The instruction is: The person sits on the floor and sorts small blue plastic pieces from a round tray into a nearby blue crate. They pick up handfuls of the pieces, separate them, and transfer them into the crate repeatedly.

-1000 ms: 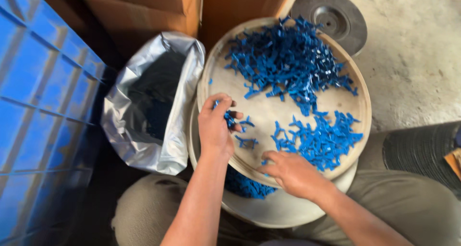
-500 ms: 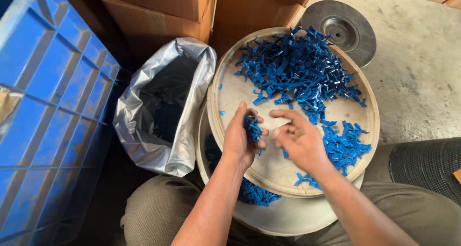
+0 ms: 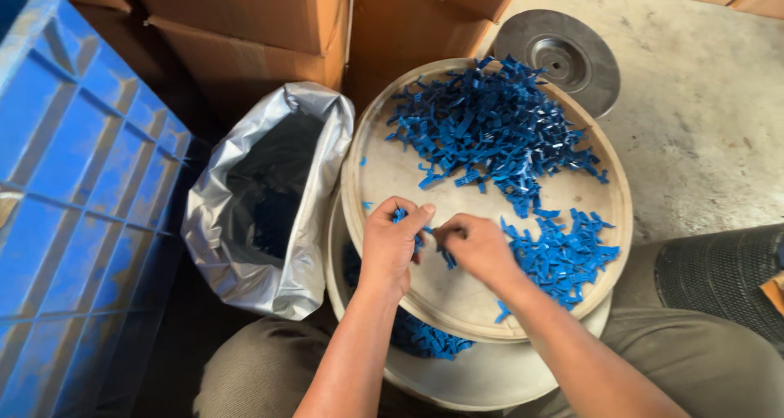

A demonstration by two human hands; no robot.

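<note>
The floor [image 3: 702, 100] is grey concrete (a bit rough and stained) with daylight on it. Brown cardboard boxes [image 3: 269, 18] are stacked at the back. A big blue plastic crate [image 3: 73, 189] stands on the left, next to dark shadow.

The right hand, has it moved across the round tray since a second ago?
Yes. The right hand has shifted from the round tray's near rim toward its middle, meeting the left hand over small blue plastic pieces.

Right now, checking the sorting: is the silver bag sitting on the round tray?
No, the silver bag stands on the floor beside the round tray, left of it.
</note>
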